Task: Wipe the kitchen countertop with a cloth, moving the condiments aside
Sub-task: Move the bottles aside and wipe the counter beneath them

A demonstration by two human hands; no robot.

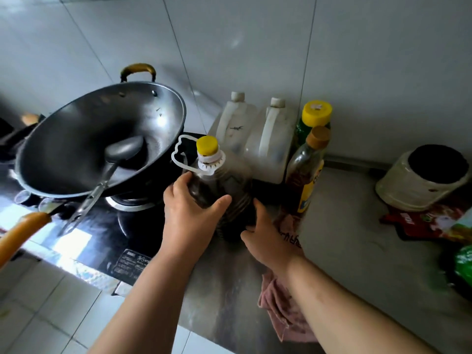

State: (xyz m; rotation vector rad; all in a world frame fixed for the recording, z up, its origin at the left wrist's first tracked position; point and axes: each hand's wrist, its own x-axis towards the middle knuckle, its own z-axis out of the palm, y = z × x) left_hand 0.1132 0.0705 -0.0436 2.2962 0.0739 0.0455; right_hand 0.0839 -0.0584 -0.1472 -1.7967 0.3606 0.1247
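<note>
Since left hand [189,213] and right hand [267,238] both wrap the dark oil bottle [226,181] at the countertop's [357,251] stove-side edge, lift it upright and set it well clear, then grab the cloth [281,310] lying at the front edge.

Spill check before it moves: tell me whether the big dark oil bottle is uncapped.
No, a yellow cap closes the neck of the oil bottle.
</note>
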